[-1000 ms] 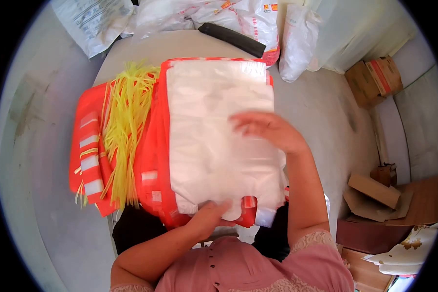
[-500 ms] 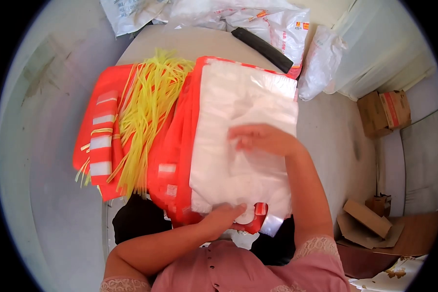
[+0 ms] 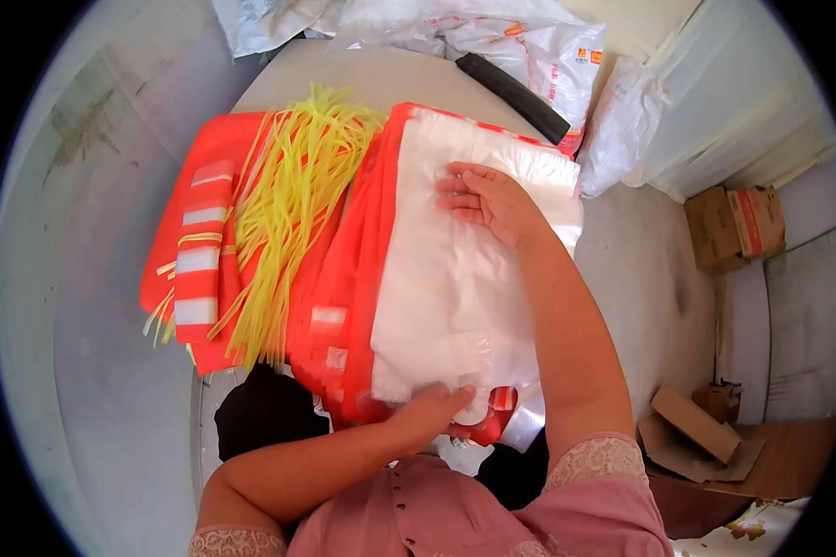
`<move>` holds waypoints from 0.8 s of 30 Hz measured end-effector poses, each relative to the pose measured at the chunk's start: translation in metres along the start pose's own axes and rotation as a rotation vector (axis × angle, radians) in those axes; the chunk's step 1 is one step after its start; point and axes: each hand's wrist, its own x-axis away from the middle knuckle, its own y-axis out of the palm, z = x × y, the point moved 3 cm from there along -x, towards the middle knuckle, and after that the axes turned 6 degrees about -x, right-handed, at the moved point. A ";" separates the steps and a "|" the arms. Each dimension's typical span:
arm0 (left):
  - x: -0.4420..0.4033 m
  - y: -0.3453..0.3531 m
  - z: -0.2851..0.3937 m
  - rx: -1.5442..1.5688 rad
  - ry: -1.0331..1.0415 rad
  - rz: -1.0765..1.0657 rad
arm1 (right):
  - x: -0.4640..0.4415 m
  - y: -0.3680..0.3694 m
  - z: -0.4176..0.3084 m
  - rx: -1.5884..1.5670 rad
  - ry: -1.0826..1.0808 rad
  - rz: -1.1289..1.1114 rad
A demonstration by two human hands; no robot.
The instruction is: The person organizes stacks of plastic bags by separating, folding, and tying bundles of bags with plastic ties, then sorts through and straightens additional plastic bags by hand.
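A stack of thin white plastic bags (image 3: 437, 269) lies flat on a pile of red plastic bags (image 3: 333, 320) with white patches. My left hand (image 3: 429, 413) grips the near edge of the white stack, thumb on top and fingers hidden below. A rounded cut-out beside it lets red and white show through. Near the far end of the stack, my right hand (image 3: 492, 200) is over the white plastic, fingers loosely bent and apart, holding nothing. Whether it touches the plastic I cannot tell.
Yellow plastic strips (image 3: 293, 213) lie over the red pile, beside a red-and-white folded bundle (image 3: 200, 251) tied with yellow. At the back are a black roll (image 3: 513, 97) and white sacks (image 3: 529, 51). Cardboard boxes (image 3: 734, 227) stand at the right.
My right hand has moved away from my body, from the middle of the white stack towards its far end. My left hand keeps its place at the near edge.
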 end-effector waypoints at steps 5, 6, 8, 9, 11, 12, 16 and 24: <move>-0.004 -0.001 -0.001 0.033 0.018 -0.027 | -0.010 0.000 -0.009 -0.015 0.033 0.011; -0.004 -0.002 -0.003 0.034 0.012 -0.030 | -0.013 0.000 -0.012 -0.043 0.002 0.022; -0.004 -0.002 -0.003 0.041 0.015 -0.025 | -0.019 0.000 -0.017 -0.100 -0.059 0.046; -0.003 -0.002 -0.004 0.044 0.014 -0.023 | -0.023 -0.001 -0.017 -0.141 -0.121 0.068; -0.011 -0.005 -0.012 -0.059 0.007 0.019 | -0.026 -0.002 -0.015 -0.220 -0.246 0.120; -0.013 -0.006 -0.015 -0.109 0.004 0.038 | -0.023 0.004 -0.011 -0.263 -0.303 0.103; 0.014 0.005 0.019 -0.051 -0.106 -0.004 | 0.026 0.052 -0.020 0.371 0.067 -0.366; 0.003 0.000 0.004 -0.121 -0.024 0.001 | 0.099 0.049 0.001 0.767 -0.299 -0.008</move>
